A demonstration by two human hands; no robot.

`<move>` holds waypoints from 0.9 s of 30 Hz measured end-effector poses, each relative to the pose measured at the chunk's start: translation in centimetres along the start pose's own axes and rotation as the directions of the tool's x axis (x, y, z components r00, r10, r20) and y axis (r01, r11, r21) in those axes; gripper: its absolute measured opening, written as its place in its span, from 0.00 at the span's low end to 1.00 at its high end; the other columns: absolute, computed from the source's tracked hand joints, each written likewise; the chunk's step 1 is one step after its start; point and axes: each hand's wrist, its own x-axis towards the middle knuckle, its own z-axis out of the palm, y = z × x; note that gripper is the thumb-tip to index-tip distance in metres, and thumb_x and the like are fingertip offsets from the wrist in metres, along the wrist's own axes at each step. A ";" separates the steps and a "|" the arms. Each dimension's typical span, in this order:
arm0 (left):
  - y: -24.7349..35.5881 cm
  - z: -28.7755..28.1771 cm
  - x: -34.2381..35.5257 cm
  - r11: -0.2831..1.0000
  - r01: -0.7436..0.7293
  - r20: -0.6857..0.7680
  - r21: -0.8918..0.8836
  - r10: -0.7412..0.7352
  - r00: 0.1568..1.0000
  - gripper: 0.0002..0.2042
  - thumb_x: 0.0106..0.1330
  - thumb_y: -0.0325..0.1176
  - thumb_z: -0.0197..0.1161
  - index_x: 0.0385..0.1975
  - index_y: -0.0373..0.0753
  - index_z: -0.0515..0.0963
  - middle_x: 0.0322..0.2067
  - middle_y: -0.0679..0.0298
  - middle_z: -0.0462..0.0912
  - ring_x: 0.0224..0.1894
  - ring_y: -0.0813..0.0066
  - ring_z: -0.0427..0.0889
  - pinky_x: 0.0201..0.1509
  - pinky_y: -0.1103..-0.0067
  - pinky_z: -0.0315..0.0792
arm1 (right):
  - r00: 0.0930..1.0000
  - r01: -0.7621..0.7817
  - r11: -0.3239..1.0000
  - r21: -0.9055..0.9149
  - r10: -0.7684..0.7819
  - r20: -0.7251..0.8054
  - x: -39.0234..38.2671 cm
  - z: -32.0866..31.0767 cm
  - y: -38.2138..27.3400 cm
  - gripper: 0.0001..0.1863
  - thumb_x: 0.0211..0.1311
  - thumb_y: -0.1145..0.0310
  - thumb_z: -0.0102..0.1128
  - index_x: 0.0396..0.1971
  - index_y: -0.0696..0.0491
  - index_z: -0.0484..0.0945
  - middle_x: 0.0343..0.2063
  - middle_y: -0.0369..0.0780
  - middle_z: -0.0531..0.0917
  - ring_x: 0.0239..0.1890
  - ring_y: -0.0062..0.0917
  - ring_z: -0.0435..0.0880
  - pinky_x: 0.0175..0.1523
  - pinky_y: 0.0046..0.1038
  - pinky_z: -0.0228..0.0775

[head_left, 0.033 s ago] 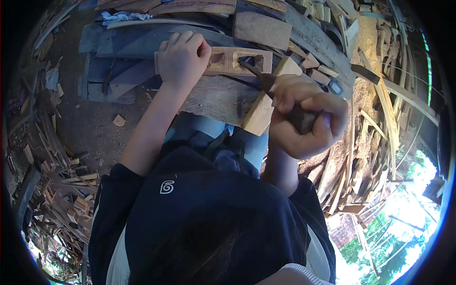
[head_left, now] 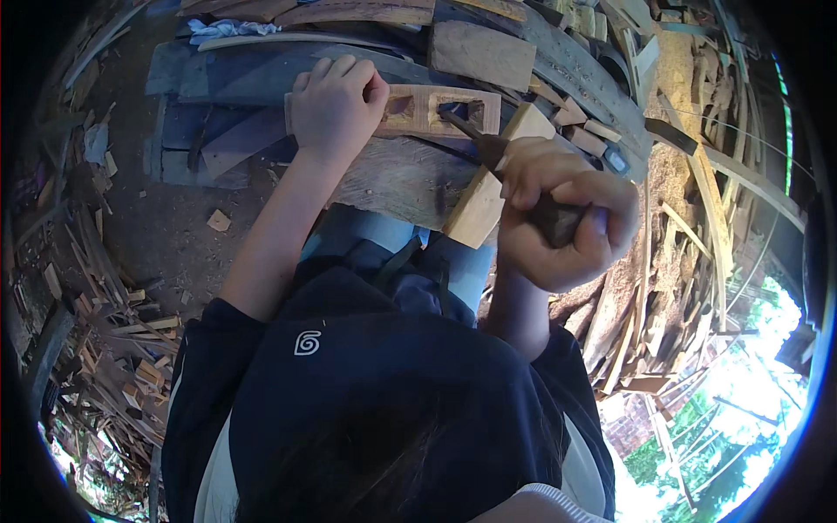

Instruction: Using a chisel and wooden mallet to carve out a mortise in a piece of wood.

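Many scrap offcuts [head_left: 150, 375]: heaped on the floor at far left, outside the work zone.
Wood chip [head_left: 219, 220]: lone flat piece on the dirt floor, nearer the bench.
Crumpled cloth [head_left: 228, 31]: at the far side, well apart from both hands.
Left hand [head_left: 338, 109]: fist curled over the left part of the block and clamped on it; fingertips hidden. Probably pressing down so it can't skid.
Weathered plank [head_left: 392, 179]: near side of the bench, just above the lap; puts the block within easy reach, I'd say.
Mortised wood block [head_left: 422, 112]: lies lengthwise left to right, two recesses showing, right one beyond the fist. Gripping the left end leaves both exposed.
Pale squared timber [head_left: 478, 205]: slants past the block's right end toward the lap, partly under the right hand. Support or spare, can't tell.
Chisel-like tool [head_left: 490, 152]: slanted, tip in the right recess; exact edge shape unclear.
Right hand [head_left: 565, 218]: fingers wrapped tight round the dark handle, likely for steering the tip.
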 end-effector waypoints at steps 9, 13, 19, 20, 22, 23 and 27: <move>-0.9 0.5 0.3 0.998 -0.060 0.022 -0.029 0.061 0.998 0.06 0.61 0.35 0.64 0.25 0.42 0.76 0.27 0.67 0.78 0.36 0.65 0.80 0.41 0.67 0.73 | 0.903 -0.319 0.923 0.217 0.226 0.365 3.5 -4.2 1.1 0.13 0.59 0.66 0.40 0.25 0.62 0.69 0.15 0.45 0.73 0.14 0.25 0.69 0.23 0.27 0.63; -1.6 1.2 2.0 0.984 -0.161 0.001 -0.077 0.161 0.987 0.06 0.62 0.35 0.63 0.25 0.43 0.76 0.28 0.66 0.78 0.37 0.63 0.80 0.42 0.67 0.74 | 0.875 -0.386 0.901 0.197 0.291 0.387 3.8 -4.6 1.3 0.13 0.57 0.66 0.40 0.25 0.61 0.68 0.15 0.47 0.74 0.16 0.27 0.71 0.26 0.27 0.66; -2.7 1.5 4.3 0.949 -0.293 0.100 -0.119 0.305 0.947 0.07 0.63 0.37 0.62 0.27 0.43 0.77 0.28 0.66 0.78 0.38 0.63 0.80 0.43 0.67 0.74 | 0.946 -0.304 0.924 0.232 0.263 0.192 5.1 -5.3 -1.2 0.14 0.59 0.66 0.36 0.28 0.61 0.69 0.16 0.50 0.76 0.19 0.32 0.74 0.30 0.34 0.72; -2.8 1.5 4.4 0.943 -0.308 0.135 -0.123 0.323 0.937 0.07 0.63 0.37 0.62 0.27 0.43 0.77 0.28 0.66 0.78 0.39 0.63 0.80 0.44 0.67 0.74 | 0.944 -0.316 0.892 0.322 0.261 0.204 5.3 -5.3 -1.7 0.14 0.59 0.66 0.36 0.28 0.61 0.69 0.16 0.50 0.75 0.19 0.33 0.75 0.31 0.34 0.72; -2.8 1.4 4.4 0.946 -0.301 0.133 -0.118 0.315 0.940 0.07 0.63 0.37 0.62 0.27 0.43 0.77 0.28 0.65 0.78 0.39 0.63 0.80 0.44 0.66 0.75 | 0.952 -0.273 0.796 0.541 0.140 0.274 5.6 -5.2 -2.7 0.15 0.60 0.65 0.35 0.28 0.60 0.69 0.16 0.49 0.75 0.19 0.34 0.76 0.32 0.34 0.74; -2.7 1.5 4.3 0.949 -0.293 0.142 -0.114 0.308 0.941 0.07 0.63 0.37 0.63 0.27 0.43 0.77 0.28 0.65 0.78 0.39 0.62 0.80 0.43 0.66 0.75 | 0.958 -0.246 0.875 0.416 0.154 0.243 5.5 -4.8 -3.0 0.14 0.63 0.65 0.38 0.28 0.60 0.69 0.16 0.47 0.75 0.20 0.31 0.77 0.32 0.32 0.75; -1.7 1.7 3.4 0.977 -0.208 0.037 -0.042 0.210 0.977 0.08 0.64 0.38 0.63 0.26 0.42 0.76 0.29 0.63 0.78 0.39 0.61 0.81 0.43 0.65 0.75 | 0.918 -0.394 0.917 0.060 0.390 0.067 4.2 -3.2 -3.7 0.12 0.62 0.69 0.48 0.42 0.59 0.71 0.26 0.45 0.79 0.27 0.29 0.80 0.47 0.36 0.76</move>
